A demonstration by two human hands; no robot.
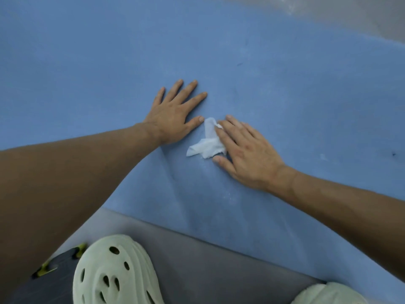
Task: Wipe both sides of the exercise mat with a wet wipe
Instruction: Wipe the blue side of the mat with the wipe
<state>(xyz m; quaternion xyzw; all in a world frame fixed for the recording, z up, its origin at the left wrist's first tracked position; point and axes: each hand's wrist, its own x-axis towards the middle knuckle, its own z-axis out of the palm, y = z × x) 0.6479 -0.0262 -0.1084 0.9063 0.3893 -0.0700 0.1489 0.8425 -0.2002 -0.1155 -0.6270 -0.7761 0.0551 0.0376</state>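
Observation:
A blue exercise mat [285, 88] lies flat on the floor and fills most of the view. A crumpled white wet wipe [206, 144] rests on it near the middle. My right hand [243, 150] lies palm down on the wipe, fingers and thumb pressing its right part to the mat. My left hand [173, 115] is flat on the mat just left of the wipe, fingers spread, its thumb tip close to the wipe's upper end. A shallow crease runs through the mat below my left wrist.
The mat's near edge runs diagonally across the lower part of the view, with grey floor [208, 264] below it. Two pale green perforated clogs [114, 270] [328, 294] stand on that floor. A dark item with yellow-green clips [57, 263] lies at the lower left. Pale floor shows at the top right.

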